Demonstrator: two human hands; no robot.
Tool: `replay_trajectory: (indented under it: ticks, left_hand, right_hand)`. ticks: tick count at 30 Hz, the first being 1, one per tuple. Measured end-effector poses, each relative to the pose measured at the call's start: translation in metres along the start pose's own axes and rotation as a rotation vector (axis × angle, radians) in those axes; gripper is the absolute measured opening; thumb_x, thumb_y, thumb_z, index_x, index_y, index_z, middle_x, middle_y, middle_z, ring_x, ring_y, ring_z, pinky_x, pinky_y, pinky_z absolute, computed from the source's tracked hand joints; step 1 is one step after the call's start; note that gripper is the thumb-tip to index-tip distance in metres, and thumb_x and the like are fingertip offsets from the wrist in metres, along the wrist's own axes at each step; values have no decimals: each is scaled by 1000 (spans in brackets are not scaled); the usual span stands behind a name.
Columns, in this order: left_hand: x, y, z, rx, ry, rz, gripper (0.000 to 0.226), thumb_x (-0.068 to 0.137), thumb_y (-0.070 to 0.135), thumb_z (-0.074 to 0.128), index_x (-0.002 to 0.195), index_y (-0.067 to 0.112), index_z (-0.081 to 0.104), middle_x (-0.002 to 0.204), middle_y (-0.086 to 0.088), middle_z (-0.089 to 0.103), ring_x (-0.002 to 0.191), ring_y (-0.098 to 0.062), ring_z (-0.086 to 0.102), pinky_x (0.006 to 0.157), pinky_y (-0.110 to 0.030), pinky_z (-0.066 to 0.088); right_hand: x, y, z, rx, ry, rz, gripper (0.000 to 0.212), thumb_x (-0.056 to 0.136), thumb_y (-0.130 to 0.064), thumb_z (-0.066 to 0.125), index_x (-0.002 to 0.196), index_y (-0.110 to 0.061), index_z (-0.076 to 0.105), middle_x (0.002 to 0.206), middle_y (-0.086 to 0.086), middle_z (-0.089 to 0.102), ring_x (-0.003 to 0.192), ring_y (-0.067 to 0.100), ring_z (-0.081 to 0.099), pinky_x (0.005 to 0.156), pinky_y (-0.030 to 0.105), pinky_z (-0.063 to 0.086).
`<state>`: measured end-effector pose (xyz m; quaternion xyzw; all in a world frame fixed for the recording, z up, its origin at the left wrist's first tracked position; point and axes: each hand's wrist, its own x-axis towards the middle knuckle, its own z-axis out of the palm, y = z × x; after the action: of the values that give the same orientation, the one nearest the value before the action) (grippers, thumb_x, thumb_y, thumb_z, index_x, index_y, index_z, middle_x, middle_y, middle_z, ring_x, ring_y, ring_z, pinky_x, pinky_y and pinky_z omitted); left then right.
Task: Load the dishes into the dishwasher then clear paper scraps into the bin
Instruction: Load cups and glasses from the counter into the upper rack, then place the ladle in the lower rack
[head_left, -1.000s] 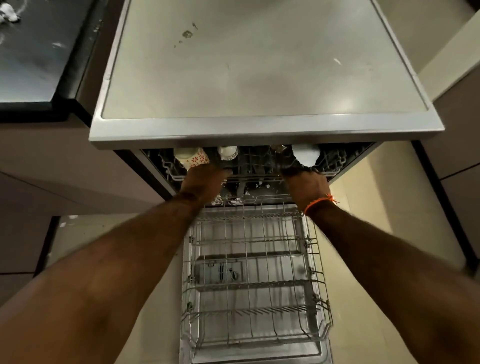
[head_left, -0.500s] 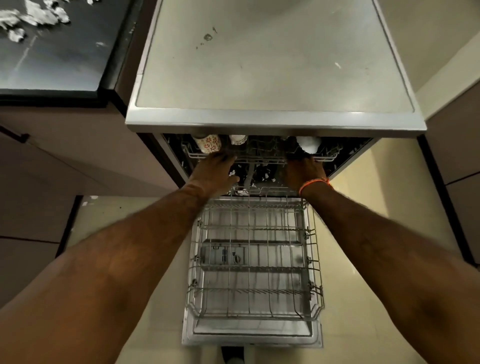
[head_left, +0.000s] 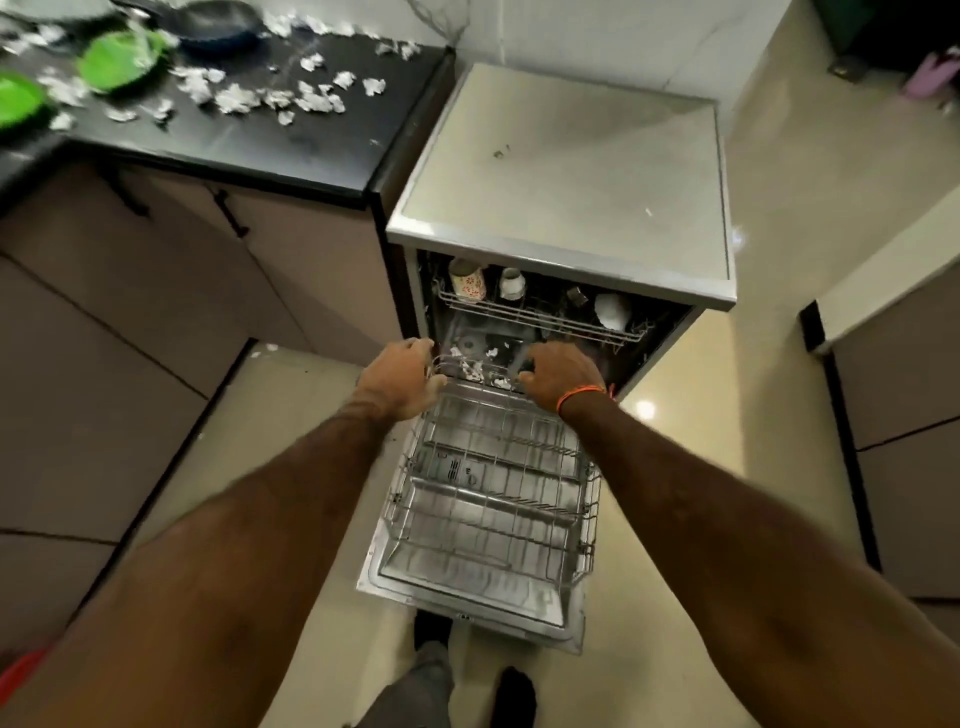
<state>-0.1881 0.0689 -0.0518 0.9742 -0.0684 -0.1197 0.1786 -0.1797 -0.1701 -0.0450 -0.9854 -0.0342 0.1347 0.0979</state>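
Both hands (head_left: 402, 376) (head_left: 558, 375) on lower rack (head_left: 493, 499)

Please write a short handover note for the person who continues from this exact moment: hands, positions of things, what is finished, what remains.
Left hand and right hand each grip the back rim of the lower rack, which is pulled out over the open door and holds no dishes.
Upper rack holds cups.
Green plates and a dark pan are on the counter, paper scraps among them.
Left: load those dishes, push the racks in, bin the scraps.
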Motion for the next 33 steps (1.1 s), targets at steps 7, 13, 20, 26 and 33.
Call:
replay_trajectory:
  ticks: [7, 13, 20, 26, 33]
  left_hand:
    - [-119, -20, -37, -38, 76, -166, 72, 95, 43, 63, 154, 10, 38, 156, -11, 45, 143, -32, 40, 119, -41, 34]
    - [-188, -74, -64, -54, 167, -291, 77, 95, 45, 64, 156, 8, 34, 159, -13, 41, 146, -29, 38, 118, -35, 30]
    - [-209, -171, -104, -104, 260, -342, 84, 91, 53, 66, 157, 11, 33, 158, -10, 43, 144, -28, 41, 118, -41, 36]
    - [-199, -272, -144, -114, 255, -316, 82, 94, 49, 65, 158, 10, 30, 159, -7, 40, 146, -25, 37, 118, -37, 32]
    - [-190, -375, -182, -159, 261, -366, 75, 96, 44, 63, 157, 12, 34, 159, -8, 41, 146, -24, 39, 119, -37, 32]
  right_hand:
    - [-73, -71, -5, -14, -8, -245, 40, 86, -35, 53, 121, -18, 64, 123, 10, 66, 116, 34, 60, 95, 45, 52]
    - [-92, -152, -15, -90, -1, -427, 43, 91, -33, 55, 130, -18, 61, 131, 10, 64, 121, 34, 58, 99, 45, 50]
    - [-64, -264, -9, -102, 31, -501, 46, 94, -32, 59, 139, -20, 55, 136, 8, 61, 127, 31, 55, 104, 45, 47]
    - [-23, -366, 17, -88, 7, -492, 48, 91, -32, 58, 138, -24, 56, 137, 6, 61, 126, 30, 56, 106, 44, 46]
    - [23, -431, 15, -48, 16, -443, 49, 93, -32, 59, 142, -23, 54, 142, 4, 58, 130, 27, 54, 110, 43, 44]
